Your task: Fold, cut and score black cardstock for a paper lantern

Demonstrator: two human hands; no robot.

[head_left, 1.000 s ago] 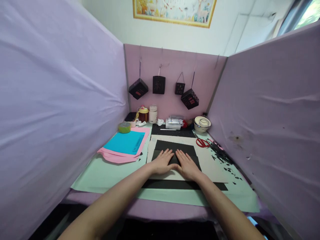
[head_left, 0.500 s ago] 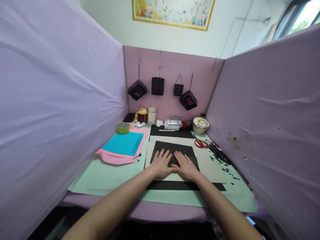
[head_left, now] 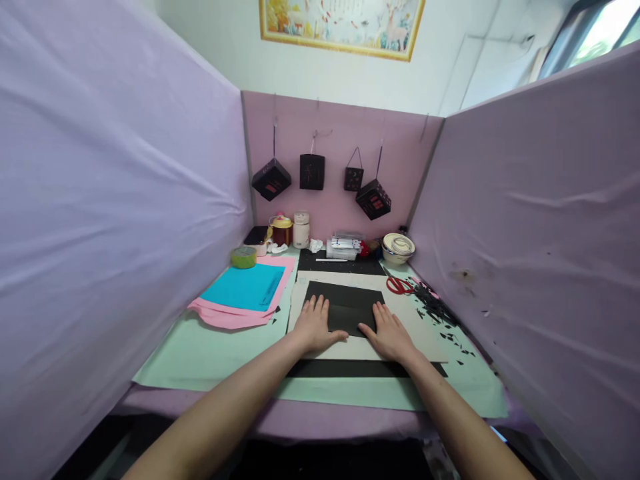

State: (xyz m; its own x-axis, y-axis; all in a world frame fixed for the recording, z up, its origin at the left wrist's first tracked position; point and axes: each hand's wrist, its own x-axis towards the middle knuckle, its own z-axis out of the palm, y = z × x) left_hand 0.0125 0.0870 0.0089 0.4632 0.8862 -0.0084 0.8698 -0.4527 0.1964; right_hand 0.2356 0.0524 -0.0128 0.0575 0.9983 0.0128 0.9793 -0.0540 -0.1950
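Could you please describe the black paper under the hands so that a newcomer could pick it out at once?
On the green-covered table, find the pale board in the middle. The black paper is there, with the left hand and right hand resting on its sides. Unlike the black strips past the board's far and near edges, it lies on top.

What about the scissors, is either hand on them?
No, the left hand and right hand rest on the black paper; the scissors lie beyond, untouched.
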